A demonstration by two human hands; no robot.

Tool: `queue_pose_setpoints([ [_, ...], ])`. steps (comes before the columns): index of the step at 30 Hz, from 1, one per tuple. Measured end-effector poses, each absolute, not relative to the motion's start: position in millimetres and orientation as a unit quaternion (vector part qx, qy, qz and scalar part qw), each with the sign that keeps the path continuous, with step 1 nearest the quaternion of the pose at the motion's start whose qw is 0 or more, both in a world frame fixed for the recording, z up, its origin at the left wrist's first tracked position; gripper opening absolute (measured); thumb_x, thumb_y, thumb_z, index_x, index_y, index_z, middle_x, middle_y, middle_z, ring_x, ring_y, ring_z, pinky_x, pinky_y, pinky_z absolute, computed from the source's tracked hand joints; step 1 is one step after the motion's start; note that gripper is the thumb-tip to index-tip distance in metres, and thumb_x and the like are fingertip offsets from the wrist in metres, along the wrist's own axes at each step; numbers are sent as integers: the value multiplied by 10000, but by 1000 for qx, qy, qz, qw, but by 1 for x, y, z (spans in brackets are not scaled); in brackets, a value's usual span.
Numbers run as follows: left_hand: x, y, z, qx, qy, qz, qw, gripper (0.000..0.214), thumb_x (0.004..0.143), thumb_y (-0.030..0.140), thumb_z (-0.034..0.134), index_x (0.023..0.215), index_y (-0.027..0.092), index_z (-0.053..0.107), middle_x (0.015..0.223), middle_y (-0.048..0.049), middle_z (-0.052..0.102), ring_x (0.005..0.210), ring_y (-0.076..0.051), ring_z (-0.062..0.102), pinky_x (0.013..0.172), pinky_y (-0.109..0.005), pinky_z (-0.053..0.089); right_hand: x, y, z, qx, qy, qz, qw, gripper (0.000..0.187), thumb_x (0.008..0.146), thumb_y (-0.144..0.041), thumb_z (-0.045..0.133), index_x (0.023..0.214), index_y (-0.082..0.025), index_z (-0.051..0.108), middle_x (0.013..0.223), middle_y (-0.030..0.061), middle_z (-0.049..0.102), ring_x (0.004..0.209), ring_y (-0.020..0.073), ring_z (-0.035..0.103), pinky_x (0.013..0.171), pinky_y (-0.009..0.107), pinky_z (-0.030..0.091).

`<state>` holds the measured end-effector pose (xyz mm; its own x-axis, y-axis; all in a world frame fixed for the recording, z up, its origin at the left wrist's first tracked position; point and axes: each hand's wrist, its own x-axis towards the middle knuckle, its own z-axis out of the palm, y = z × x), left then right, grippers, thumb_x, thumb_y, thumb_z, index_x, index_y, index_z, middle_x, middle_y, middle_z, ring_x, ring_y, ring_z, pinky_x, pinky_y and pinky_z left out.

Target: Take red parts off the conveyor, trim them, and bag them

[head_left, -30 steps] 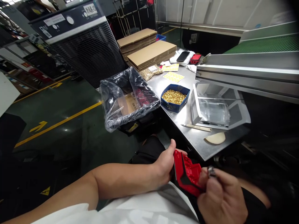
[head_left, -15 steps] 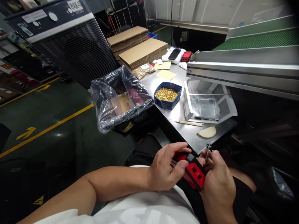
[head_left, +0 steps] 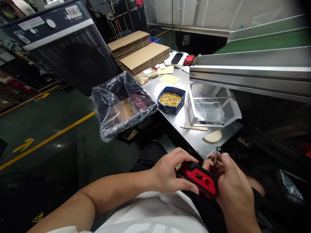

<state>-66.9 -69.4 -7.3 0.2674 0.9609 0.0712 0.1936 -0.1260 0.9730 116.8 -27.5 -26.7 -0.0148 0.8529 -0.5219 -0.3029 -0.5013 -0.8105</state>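
Note:
A red and black plastic case [head_left: 200,179] lies across my lap, flat side up, held between both hands. My left hand [head_left: 170,173] curls over its left end, thumb under and fingers on top. My right hand [head_left: 230,187] grips the case's right end and also pinches a small metal tool [head_left: 216,153] that sticks up between its fingers. Both hands sit just below the near corner of the steel table [head_left: 187,136].
On the table stand a blue tray of small brass parts [head_left: 171,99], a clear plastic box [head_left: 210,108], a pencil-like stick [head_left: 194,128], yellow label sheets and stacked cardboard [head_left: 143,56]. A bag-lined bin [head_left: 121,105] stands at the table's left. A conveyor [head_left: 255,64] runs on the right.
The case has been turned from its open ribbed side to lie flat. My left hand shifted from its edge to cover its left end. The view drifted slightly.

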Motion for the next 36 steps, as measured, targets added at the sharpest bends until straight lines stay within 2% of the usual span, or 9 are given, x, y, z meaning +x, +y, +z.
queue_pose_setpoints([
  [4, -64, -73, -13, 528, 483, 475, 513, 538, 640, 365, 911, 1051, 163, 628, 1026, -77, 576, 916, -194, 577, 846, -302, 490, 122, -23, -41, -533, -207, 651, 499, 296, 890, -483, 583, 900, -187, 594, 875, 53, 723, 867, 166, 695, 796, 260, 593],
  [8, -58, -78, -23, 444, 464, 529, 555, 558, 602, 286, 933, 1021, 166, 584, 1065, -71, 526, 944, -183, 562, 844, -291, 500, 117, -36, -48, -553, -82, 666, 494, 308, 871, -478, 626, 957, -183, 641, 878, 16, 698, 808, 124, 676, 683, 185, 574],
  [11, -56, -81, -25, 432, 457, 510, 587, 557, 624, 326, 917, 1025, 163, 566, 1046, -65, 536, 929, -172, 542, 837, -282, 479, 111, -44, -38, -596, -53, 611, 519, 322, 881, -498, 581, 973, -194, 641, 838, 4, 670, 740, 135, 652, 605, 219, 556],
  [15, -57, -82, -19, 490, 467, 454, 579, 532, 734, 478, 811, 1083, 143, 591, 972, -77, 577, 859, -174, 526, 795, -302, 444, 113, -43, -23, -644, -190, 535, 513, 338, 919, -502, 473, 964, -206, 631, 805, 6, 646, 728, 142, 613, 670, 260, 507],
  [19, -54, -82, -11, 494, 483, 445, 570, 490, 808, 451, 739, 1170, 156, 591, 1036, -93, 601, 933, -205, 547, 871, -343, 432, 120, -43, -20, -659, -333, 464, 489, 424, 932, -568, 423, 982, -195, 619, 830, 23, 646, 791, 168, 606, 796, 319, 468],
  [25, -49, -84, -13, 469, 502, 444, 575, 467, 749, 454, 757, 1053, 153, 570, 948, -77, 610, 845, -189, 542, 779, -323, 425, 116, -50, -12, -638, -451, 348, 518, 414, 973, -503, 375, 930, -161, 606, 780, 39, 628, 721, 154, 592, 680, 283, 463],
  [29, -45, -84, -14, 480, 524, 435, 553, 512, 669, 493, 815, 957, 165, 547, 877, -50, 586, 777, -164, 507, 705, -297, 407, 116, -54, -10, -618, -481, 324, 530, 398, 991, -477, 363, 927, -163, 598, 808, 42, 610, 752, 142, 584, 685, 261, 469],
  [33, -42, -84, -14, 503, 513, 465, 517, 517, 624, 492, 869, 840, 177, 521, 974, -61, 583, 869, -182, 532, 792, -313, 428, 123, -58, -17, -570, -502, 342, 554, 364, 1000, -455, 363, 957, -181, 598, 836, 43, 614, 794, 149, 588, 714, 269, 486],
  [36, -45, -80, -16, 481, 510, 480, 528, 507, 684, 559, 820, 843, 166, 543, 1143, -109, 564, 1017, -223, 546, 891, -346, 441, 131, -60, -23, -532, -528, 376, 545, 318, 1004, -403, 360, 996, -191, 596, 885, 48, 620, 820, 158, 618, 710, 272, 512],
])
